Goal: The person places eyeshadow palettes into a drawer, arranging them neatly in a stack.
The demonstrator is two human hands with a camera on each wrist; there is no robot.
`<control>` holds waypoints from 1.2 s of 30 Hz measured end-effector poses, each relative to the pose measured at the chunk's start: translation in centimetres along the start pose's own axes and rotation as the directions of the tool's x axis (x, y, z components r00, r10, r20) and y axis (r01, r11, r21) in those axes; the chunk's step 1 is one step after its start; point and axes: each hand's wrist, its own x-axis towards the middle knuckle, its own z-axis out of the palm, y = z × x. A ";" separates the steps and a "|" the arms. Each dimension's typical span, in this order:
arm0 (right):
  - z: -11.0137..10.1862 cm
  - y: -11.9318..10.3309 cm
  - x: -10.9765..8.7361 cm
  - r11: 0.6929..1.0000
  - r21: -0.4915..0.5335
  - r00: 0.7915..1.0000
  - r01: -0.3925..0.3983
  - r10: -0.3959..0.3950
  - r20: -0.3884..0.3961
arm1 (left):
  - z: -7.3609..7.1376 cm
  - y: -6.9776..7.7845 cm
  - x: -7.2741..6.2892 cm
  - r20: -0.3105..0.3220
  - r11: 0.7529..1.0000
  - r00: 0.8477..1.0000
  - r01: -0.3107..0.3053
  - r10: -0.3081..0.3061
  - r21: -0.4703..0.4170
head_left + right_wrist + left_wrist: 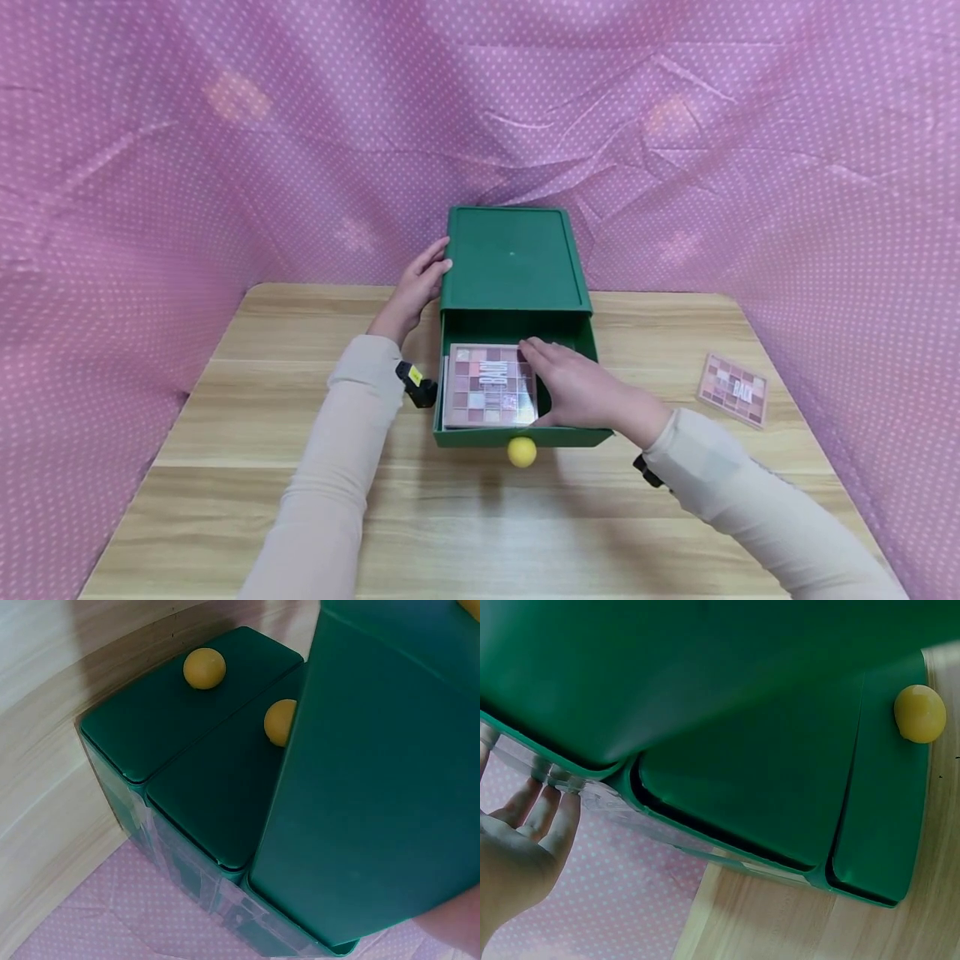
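A green drawer cabinet stands on the table with its top drawer pulled out. Inside lies an eyeshadow palette with a clear lid, near the drawer's left wall; a pale edge shows beside it. My right hand reaches into the drawer and holds the palette's right side, fingers at the far corner and thumb at the near one. In the right wrist view the drawer front hides most of that hand. My left hand rests with extended fingers against the cabinet's left side, also visible in the left wrist view.
A second palette lies on the wooden table at the right. Two lower drawers, each with a yellow knob, are closed. The top drawer's yellow knob sticks out in front. Pink dotted cloth surrounds the table.
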 end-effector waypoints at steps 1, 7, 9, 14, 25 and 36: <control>0.0 0.0 0.0 1.000 -0.002 1.000 0.000 0.000 0.002 | 0.0 0.0 0.0 0.000 1.000 1.000 -0.001 0.001 0.001; 0.0 -0.2 0.2 0.999 -0.047 1.000 0.020 -0.020 0.004 | 0.0 0.0 0.0 -0.001 1.000 1.000 -0.011 0.011 -0.012; 0.0 -0.2 0.4 0.998 -0.060 1.000 0.023 -0.022 0.008 | 0.0 0.0 0.0 -0.001 1.000 1.000 -0.014 0.014 -0.019; -0.1 -0.2 0.5 0.999 -0.037 1.000 0.018 -0.018 0.020 | -0.2 -0.1 0.0 -0.007 1.000 1.000 -0.017 0.017 -0.019; -1.5 0.1 -0.7 0.992 0.123 0.994 0.008 0.006 -0.111 | 0.0 -0.1 -0.1 -0.003 0.999 0.999 -0.040 0.040 -0.028; -4.1 1.7 -2.2 0.969 0.248 0.967 -0.018 0.079 -0.241 | 0.3 -0.2 -0.1 -0.005 0.999 1.000 -0.031 0.031 -0.023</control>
